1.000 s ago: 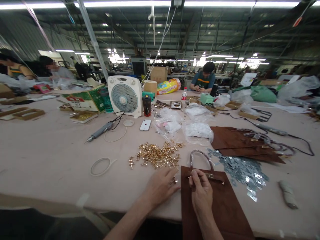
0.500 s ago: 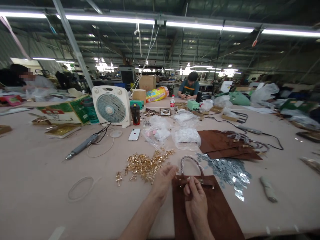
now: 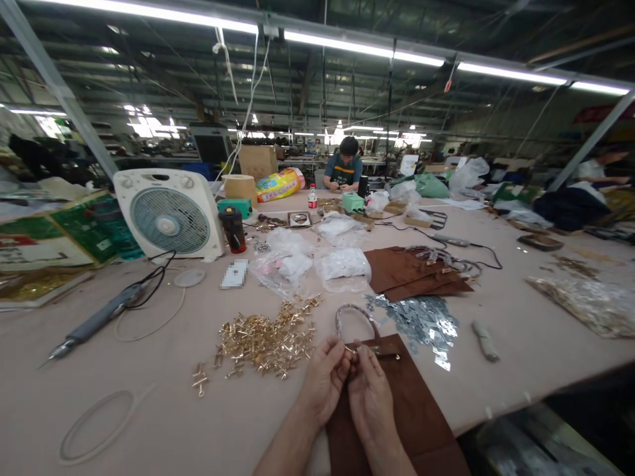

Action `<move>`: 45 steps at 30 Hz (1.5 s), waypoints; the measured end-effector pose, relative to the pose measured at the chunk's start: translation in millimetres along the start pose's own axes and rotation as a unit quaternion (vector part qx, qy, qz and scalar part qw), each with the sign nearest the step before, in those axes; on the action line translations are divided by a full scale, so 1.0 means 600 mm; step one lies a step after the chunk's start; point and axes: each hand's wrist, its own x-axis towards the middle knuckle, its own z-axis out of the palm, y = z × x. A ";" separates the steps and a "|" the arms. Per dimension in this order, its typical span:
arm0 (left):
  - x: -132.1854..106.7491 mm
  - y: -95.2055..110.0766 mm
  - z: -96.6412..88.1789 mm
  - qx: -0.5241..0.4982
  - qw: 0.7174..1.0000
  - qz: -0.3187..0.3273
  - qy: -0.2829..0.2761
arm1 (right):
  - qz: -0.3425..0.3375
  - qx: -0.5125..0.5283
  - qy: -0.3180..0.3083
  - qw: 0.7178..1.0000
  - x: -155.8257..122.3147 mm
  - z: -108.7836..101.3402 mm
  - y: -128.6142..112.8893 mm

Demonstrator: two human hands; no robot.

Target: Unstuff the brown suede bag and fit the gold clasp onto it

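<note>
Over the top edge of a brown bag panel [image 3: 417, 410], my left hand [image 3: 325, 380] and my right hand [image 3: 370, 390] meet with closed, pinching fingertips. A small gold metal fitting [image 3: 350, 350] shows between them; its exact shape is mostly covered by the fingers. Behind the fingers rises the bag's curved handle [image 3: 353, 307], wrapped in clear film. A dark strap end with a shiny stud [image 3: 397, 357] lies right of my right hand. To the left spreads a heap of gold metal fittings [image 3: 268, 337]; flat grey metal plates [image 3: 426, 324] are scattered to the right.
More brown panels [image 3: 397, 271] are stacked behind the plates. Plastic bags [image 3: 342, 264], a tumbler [image 3: 232, 230] and a box fan [image 3: 169, 215] stand farther back. A grey corded tool [image 3: 94, 320] lies at left. Across the table sits another person [image 3: 343, 168].
My view has swung to the right. My hands, apart before, have come together at the panel's top edge, with the gold fitting between their fingertips.
</note>
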 end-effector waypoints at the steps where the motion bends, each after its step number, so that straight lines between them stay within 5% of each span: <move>1: 0.001 0.000 -0.001 -0.007 1.000 -0.001 0.006 | 0.004 0.006 -0.002 1.000 0.000 -0.001 0.000; 37: 0.008 -0.013 -0.018 0.090 0.995 0.034 -0.031 | 0.013 -0.022 -0.009 1.000 -0.004 0.009 0.005; 42: 0.006 -0.007 -0.014 0.091 0.996 0.023 -0.002 | -0.104 -0.128 -0.013 0.986 -0.003 -0.003 -0.007; 45: 0.006 -0.004 -0.016 0.097 0.995 0.022 -0.001 | -0.208 -0.340 -0.046 0.916 0.003 -0.012 -0.031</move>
